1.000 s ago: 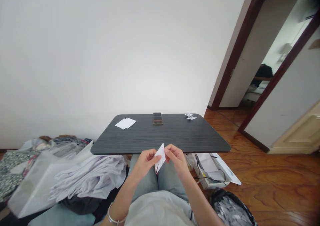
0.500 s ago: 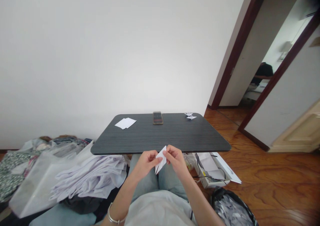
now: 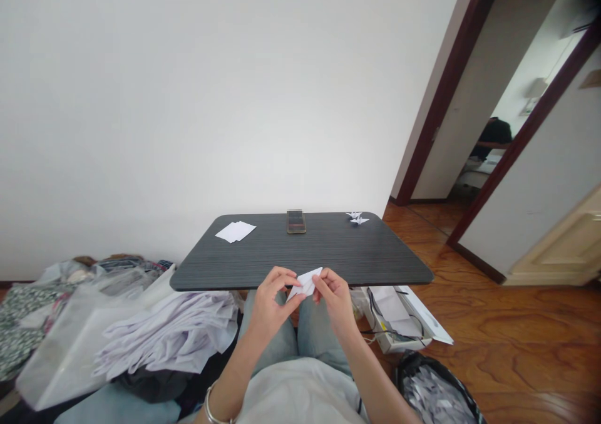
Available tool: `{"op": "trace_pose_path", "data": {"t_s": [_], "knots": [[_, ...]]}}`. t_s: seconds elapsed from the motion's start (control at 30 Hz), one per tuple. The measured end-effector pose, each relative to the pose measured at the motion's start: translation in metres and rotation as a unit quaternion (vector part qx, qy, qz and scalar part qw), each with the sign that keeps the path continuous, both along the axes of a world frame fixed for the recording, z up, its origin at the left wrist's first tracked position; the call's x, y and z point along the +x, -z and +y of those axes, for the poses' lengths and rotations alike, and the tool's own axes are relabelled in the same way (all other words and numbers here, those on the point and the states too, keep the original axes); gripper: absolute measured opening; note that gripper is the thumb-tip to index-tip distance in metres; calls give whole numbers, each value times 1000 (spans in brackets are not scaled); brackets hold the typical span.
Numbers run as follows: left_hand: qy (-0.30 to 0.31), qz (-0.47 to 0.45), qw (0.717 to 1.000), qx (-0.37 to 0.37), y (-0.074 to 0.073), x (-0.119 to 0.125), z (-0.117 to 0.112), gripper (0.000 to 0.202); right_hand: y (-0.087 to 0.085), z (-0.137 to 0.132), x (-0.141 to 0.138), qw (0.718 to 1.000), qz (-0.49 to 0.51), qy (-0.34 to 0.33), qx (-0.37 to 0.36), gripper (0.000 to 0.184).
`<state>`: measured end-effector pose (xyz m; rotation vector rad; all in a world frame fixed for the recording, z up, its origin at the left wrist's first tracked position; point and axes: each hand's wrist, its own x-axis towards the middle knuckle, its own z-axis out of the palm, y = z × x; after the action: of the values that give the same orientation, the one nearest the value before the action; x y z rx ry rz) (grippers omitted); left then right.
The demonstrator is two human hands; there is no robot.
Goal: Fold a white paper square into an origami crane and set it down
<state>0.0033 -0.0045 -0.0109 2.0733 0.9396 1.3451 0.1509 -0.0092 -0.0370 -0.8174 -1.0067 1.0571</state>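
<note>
A small folded white paper piece (image 3: 306,282) is pinched between both hands just in front of the near edge of a dark grey table (image 3: 263,256). My left hand (image 3: 271,302) grips its left end with curled fingers. Its right end is held by the fingertips of my right hand (image 3: 334,297). The paper lies nearly level, its tip pointing up and right. On the far side of the table sit a few white paper sheets (image 3: 235,230), a phone (image 3: 295,221) and two small folded paper cranes (image 3: 357,218).
A heap of white sheets and plastic bags (image 3: 141,330) lies on the left. An open box with papers (image 3: 399,320) and a black bin of shredded paper (image 3: 434,392) stand on the wooden floor at right. A doorway (image 3: 498,142) opens at far right.
The folded paper has turned from standing upright to lying almost level. Both hands have risen slightly toward the table edge.
</note>
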Motion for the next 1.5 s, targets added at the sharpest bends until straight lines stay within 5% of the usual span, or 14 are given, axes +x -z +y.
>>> {"op": "trace_pose_path", "data": {"t_s": [0.37, 0.67, 0.87, 1.5], "knots": [[28, 18, 999, 11, 4, 1, 2, 15, 0, -2, 0, 1000, 9, -15, 7, 26], [69, -102, 980, -154, 6, 2, 4, 18, -3, -2, -2, 999, -22, -3, 27, 18], [95, -129, 967, -198, 11, 3, 7, 19, -3, -1, -3, 1000, -24, 13, 16, 22], [41, -93, 988, -115, 6, 2, 6, 11, 2, 1, -3, 998, -38, -42, 20, 19]]}}
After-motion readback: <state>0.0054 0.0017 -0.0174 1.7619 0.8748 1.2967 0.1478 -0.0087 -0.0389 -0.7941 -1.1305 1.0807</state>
